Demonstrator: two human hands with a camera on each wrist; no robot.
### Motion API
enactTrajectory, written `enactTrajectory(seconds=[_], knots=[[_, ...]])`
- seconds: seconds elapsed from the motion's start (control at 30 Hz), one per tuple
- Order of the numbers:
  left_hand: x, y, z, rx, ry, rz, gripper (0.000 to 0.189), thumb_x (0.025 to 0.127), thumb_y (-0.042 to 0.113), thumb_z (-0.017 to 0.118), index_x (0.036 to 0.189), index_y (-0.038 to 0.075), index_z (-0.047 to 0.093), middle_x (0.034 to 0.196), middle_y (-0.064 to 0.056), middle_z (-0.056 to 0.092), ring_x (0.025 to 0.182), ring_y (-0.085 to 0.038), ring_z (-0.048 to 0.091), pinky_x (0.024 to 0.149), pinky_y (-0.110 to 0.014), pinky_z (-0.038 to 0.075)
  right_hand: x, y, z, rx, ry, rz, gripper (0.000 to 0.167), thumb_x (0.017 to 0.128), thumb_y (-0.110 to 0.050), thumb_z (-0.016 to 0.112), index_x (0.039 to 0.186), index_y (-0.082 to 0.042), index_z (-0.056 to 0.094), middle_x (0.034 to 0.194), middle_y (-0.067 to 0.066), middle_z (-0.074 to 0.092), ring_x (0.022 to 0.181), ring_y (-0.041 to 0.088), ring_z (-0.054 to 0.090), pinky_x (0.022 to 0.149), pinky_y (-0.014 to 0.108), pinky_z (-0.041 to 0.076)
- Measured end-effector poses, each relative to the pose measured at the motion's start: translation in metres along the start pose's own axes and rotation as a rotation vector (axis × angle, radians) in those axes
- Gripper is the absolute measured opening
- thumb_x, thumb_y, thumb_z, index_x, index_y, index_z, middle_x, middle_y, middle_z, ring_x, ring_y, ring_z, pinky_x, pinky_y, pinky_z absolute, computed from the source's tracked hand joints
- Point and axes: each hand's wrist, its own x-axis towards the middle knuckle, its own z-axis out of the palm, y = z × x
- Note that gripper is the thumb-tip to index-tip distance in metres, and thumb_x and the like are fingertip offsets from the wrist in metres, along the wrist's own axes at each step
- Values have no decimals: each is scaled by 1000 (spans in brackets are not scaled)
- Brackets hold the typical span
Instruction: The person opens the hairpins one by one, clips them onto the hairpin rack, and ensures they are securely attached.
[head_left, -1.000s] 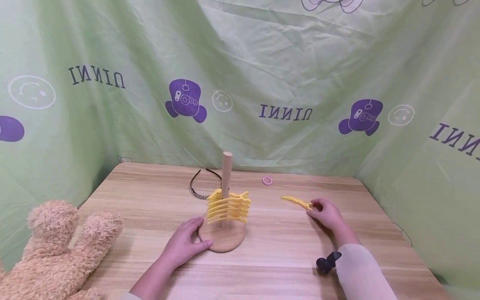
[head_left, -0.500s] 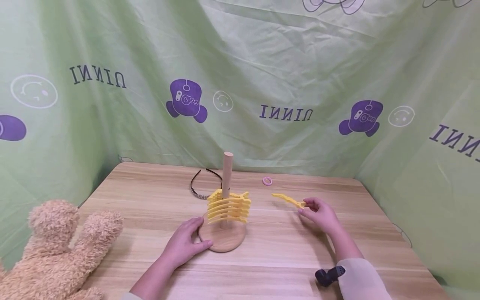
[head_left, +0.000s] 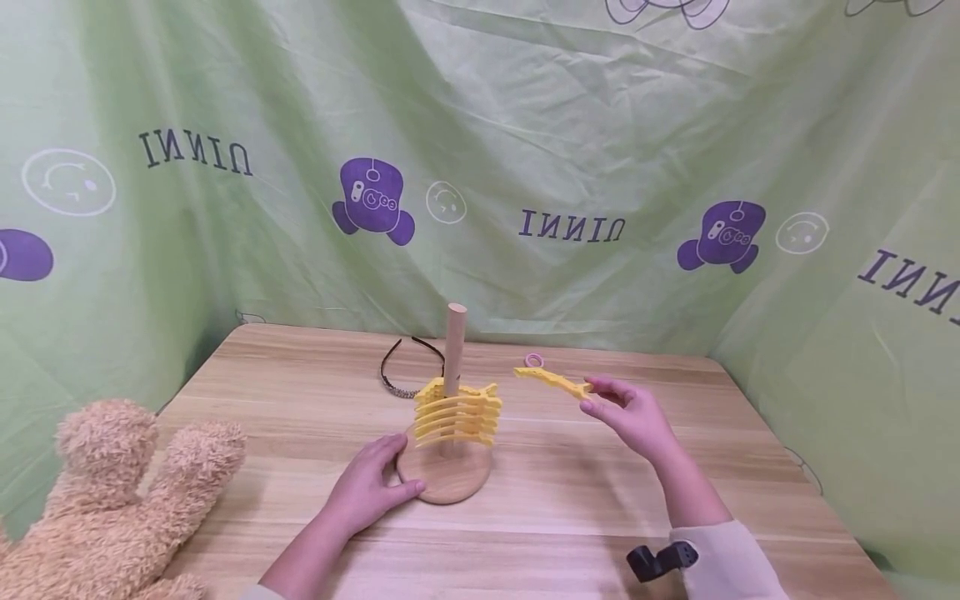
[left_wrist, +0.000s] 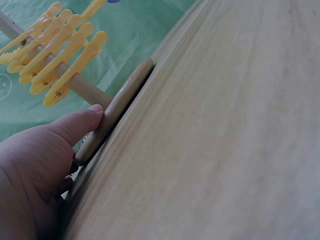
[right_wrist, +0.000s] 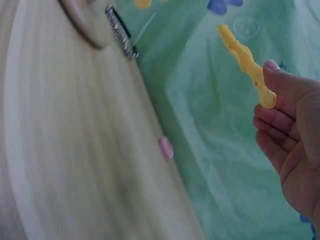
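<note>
My left hand (head_left: 372, 486) grips the round wooden base (head_left: 450, 482) of an upright stand, thumb and fingers at its left edge. Several yellow hair clips (head_left: 457, 414) are stacked crosswise one above another on the post (head_left: 454, 342), around its lower half. In the left wrist view the thumb presses on the base rim (left_wrist: 117, 107). To the right of the stand my right hand (head_left: 630, 415) pinches another yellow hair clip (head_left: 551, 379) by its tail end, between thumb and fingers. That clip (right_wrist: 245, 60) is held up above the table, its toothed tip pointing left toward the post.
A black headband (head_left: 386, 375) with a beaded part lies behind the stand. Near the table's back edge is a pink ring (head_left: 534, 360). A fluffy brown plush toy (head_left: 112, 508) fills the left front. Green printed cloth (head_left: 495, 150) hangs around the wooden table (head_left: 555, 533).
My right hand has lifted its hair clip off the table and carried it left and up, nearer the post. The left hand and the stand have stayed put.
</note>
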Motion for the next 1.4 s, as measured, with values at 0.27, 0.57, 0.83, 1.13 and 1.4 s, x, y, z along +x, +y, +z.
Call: enactTrajectory(seconds=[0.27, 0.57, 0.83, 1.13, 1.4], knots=[[1, 0, 0, -14, 13, -6, 82, 76, 45, 80, 136, -3, 53, 142, -22, 52, 136, -42, 44, 115, -57, 33, 0, -34, 8, -45, 38, -122, 38, 87, -21, 75, 118, -1, 69, 108, 16, 72, 112, 34, 64, 100, 50, 52], [1, 0, 0, -23, 24, -11, 81, 75, 44, 82, 135, -3, 54, 141, -21, 54, 134, -41, 46, 114, -56, 34, 12, -61, 27, 9, 4, -208, 26, 86, -12, 75, 107, 2, 72, 105, 17, 74, 104, 31, 69, 75, 15, 54], [3, -1, 1, -19, 30, 3, 81, 75, 44, 82, 134, -4, 55, 139, -22, 55, 133, -41, 47, 114, -56, 35, 18, -81, 53, 41, -35, -278, 23, 84, -10, 76, 103, 2, 73, 104, 18, 74, 104, 32, 69, 79, 25, 59], [2, 0, 1, -15, 26, 2, 81, 75, 44, 81, 134, -4, 55, 139, -21, 55, 133, -41, 47, 114, -56, 35, 21, -90, 69, 39, -89, -250, 24, 85, -14, 76, 106, -1, 73, 102, 14, 75, 103, 29, 68, 84, 40, 60], [0, 1, 1, -16, 32, 6, 80, 75, 44, 82, 134, -4, 55, 139, -22, 55, 133, -41, 47, 114, -56, 35, 18, -92, 73, -17, -97, -299, 22, 84, -15, 77, 103, -4, 75, 101, 11, 74, 102, 25, 67, 88, 42, 58]])
